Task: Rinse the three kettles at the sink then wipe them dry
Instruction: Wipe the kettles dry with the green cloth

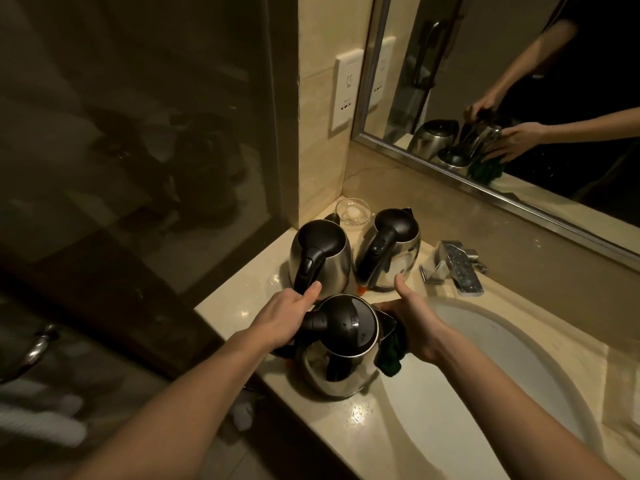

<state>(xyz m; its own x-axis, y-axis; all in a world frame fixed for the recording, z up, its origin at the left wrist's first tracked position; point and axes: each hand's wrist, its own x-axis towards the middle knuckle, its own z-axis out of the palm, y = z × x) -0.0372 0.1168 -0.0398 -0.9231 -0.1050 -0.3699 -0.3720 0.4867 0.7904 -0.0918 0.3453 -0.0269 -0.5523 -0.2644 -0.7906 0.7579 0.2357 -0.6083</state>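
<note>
Three steel kettles with black lids and handles stand on the beige counter [242, 306] left of the sink [485, 341]. The nearest kettle [341, 362] is at the counter's front. My left hand [289, 315] grips its black handle. My right hand [415, 322] presses a dark green cloth [391, 356] against the kettle's right side, thumb raised. The back left kettle [320, 258] and the back right kettle [389, 251] stand side by side behind it, untouched.
A chrome faucet [460, 265] sits behind the basin. A clear glass bowl [353, 211] stands in the corner behind the kettles. A mirror [502, 98] runs along the back wall, a socket plate [344, 91] on the side wall. A dark glass partition is at left.
</note>
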